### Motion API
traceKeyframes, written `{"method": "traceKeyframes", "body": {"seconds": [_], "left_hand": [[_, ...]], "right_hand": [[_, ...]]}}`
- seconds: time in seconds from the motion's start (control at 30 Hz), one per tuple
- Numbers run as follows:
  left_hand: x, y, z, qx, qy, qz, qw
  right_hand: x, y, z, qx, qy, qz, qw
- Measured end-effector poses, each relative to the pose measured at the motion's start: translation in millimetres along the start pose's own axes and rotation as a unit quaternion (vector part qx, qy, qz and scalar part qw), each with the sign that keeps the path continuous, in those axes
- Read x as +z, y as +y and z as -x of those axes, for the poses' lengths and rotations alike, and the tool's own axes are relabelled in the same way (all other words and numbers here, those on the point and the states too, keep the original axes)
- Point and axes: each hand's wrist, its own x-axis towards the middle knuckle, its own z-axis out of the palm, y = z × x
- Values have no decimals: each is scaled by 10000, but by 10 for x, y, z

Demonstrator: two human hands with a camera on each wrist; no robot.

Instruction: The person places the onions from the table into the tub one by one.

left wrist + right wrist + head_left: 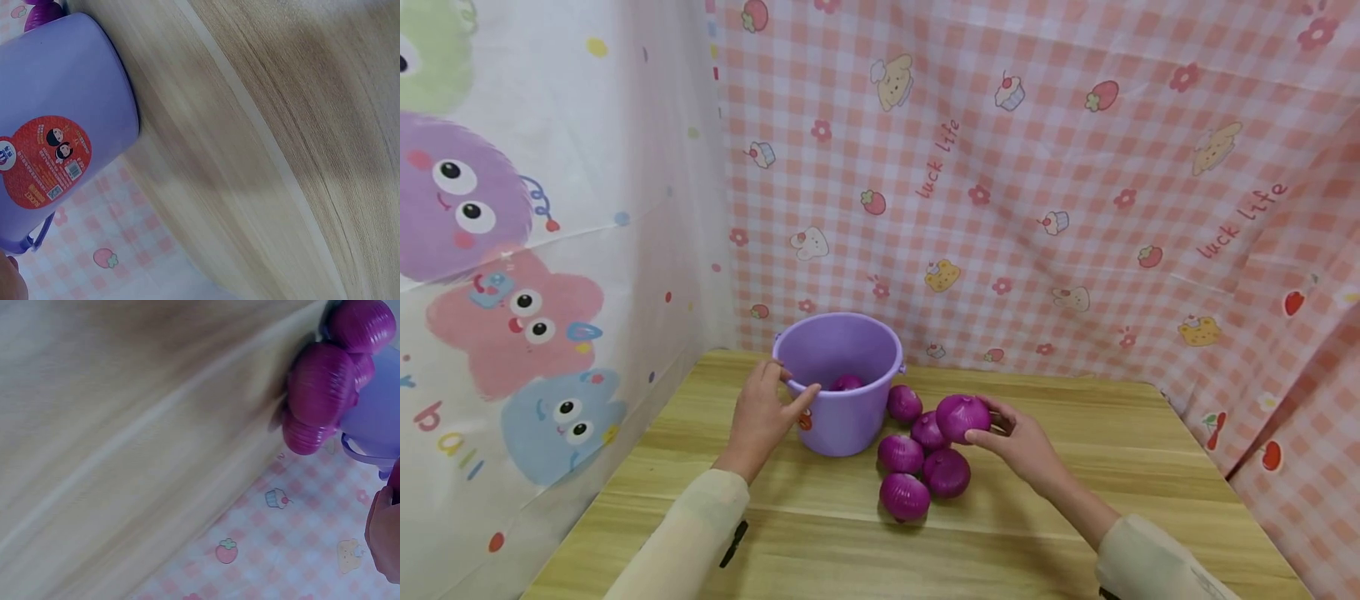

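Left hand (pixel 767 417): thumb and fingers hold the near-left rim of the purple bucket (pixel 842 425). Right hand (pixel 1026 447): thumb and fingers grasp the held onion (pixel 961 420), raised beside the bucket over the loose onions (pixel 901 455), five of which I count on the table (pixel 1000 550). From my remote post I judge it light, firm and slick-skinned; I would grip it around its widest part, thumb opposite fingers. Bucket contents: at least one onion inside (pixel 847 382); the near wall hides the bottom.
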Motion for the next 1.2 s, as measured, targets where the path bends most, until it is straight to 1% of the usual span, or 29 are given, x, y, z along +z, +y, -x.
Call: {"method": "traceKeyframes", "body": {"seconds": [0.13,0.33,0.53,0.7,0.97,1.1,1.2], "left_hand": [[3,1,0,0,-18,6,10000],[-6,3,8,6,-27,7,10000],[-16,5,15,-31,-39,-7,10000],[-21,2,23,-51,-53,3,10000],[-8,-4,23,34,18,1,10000],[-1,1,12,128,84,-15,9999],[-2,6,8,119,75,11,9999]], "right_hand": [[39,-71,-78,-79,18,-112,9999],[117,-177,-218,6,185,-97,9998],[245,-302,-388,-93,303,-251,9992],[362,-450,-534,-168,411,-457,9980],[644,-665,-741,-383,489,-701,9956],[800,-759,-818,-390,532,-715,9953],[911,-808,-880,-384,558,-766,9948]]}}
